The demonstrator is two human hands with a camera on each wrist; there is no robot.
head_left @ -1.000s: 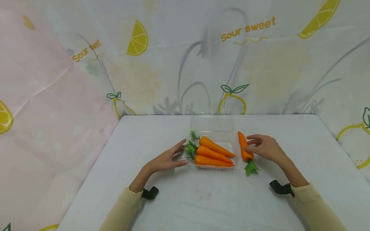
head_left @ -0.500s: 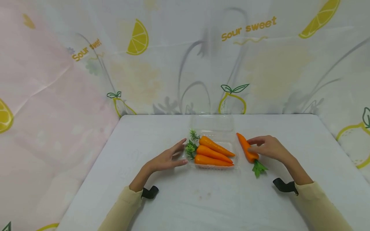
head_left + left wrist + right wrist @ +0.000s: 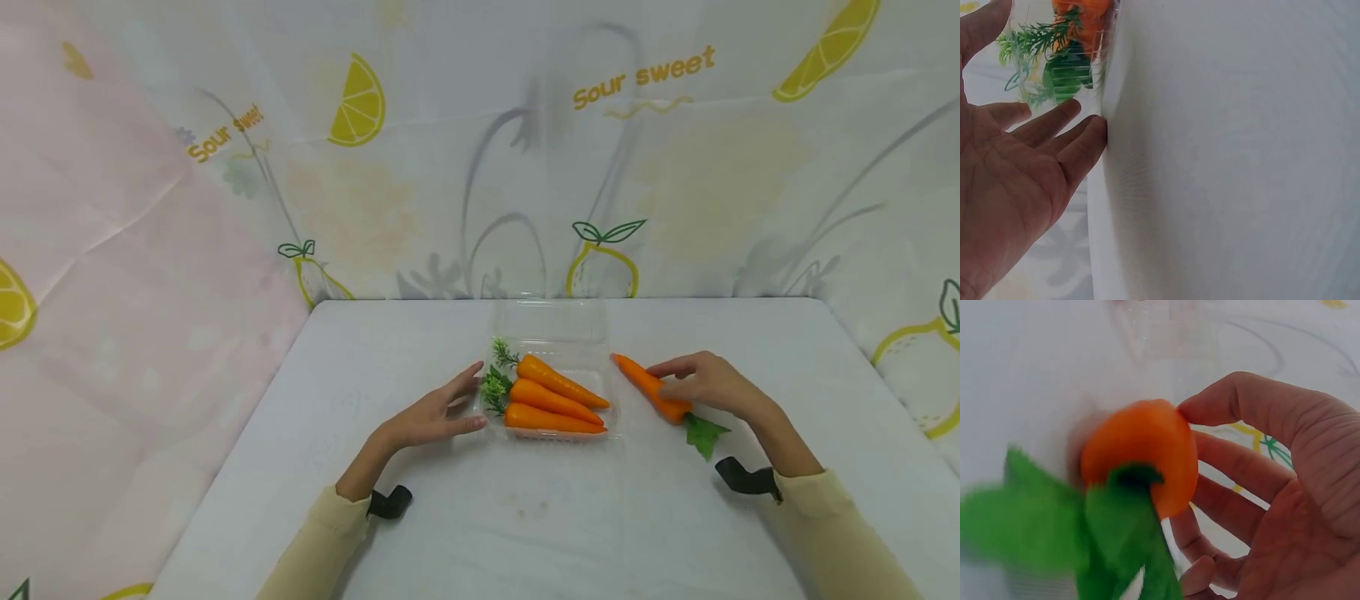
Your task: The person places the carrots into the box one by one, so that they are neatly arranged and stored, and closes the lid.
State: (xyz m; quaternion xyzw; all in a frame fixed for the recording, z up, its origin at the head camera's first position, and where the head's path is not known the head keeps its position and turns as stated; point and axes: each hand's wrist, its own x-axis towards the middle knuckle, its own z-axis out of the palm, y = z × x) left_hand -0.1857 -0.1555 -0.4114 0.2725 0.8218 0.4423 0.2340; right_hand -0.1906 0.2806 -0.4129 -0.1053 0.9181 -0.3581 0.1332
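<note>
A clear plastic tray (image 3: pixel 611 392) sits mid-table and holds three orange carrots (image 3: pixel 551 398) with green tops (image 3: pixel 495 387) pointing left. My left hand (image 3: pixel 435 412) lies open with straight fingers against the tray's left side; the left wrist view shows its fingertips (image 3: pixel 1088 134) at the tray wall (image 3: pixel 1107 44). A fourth carrot (image 3: pixel 651 390) lies right of the tray, tip toward it, leaf (image 3: pixel 703 435) toward me. My right hand (image 3: pixel 701 385) pinches this carrot near its thick end; the right wrist view shows thumb and fingers (image 3: pixel 1254 469) curled round the carrot (image 3: pixel 1144 453) and its leaf (image 3: pixel 1085 531).
The white table (image 3: pixel 525 517) meets a fruit-print backdrop (image 3: pixel 480 150) along its far edge. The tray's clear lid (image 3: pixel 551 321) lies folded back behind it. Black wrist straps (image 3: pixel 390 502) show on both sleeves.
My right hand has swung the loose carrot's leafy end out to the right, so its tip now points at the tray. The left hand has stayed put.
</note>
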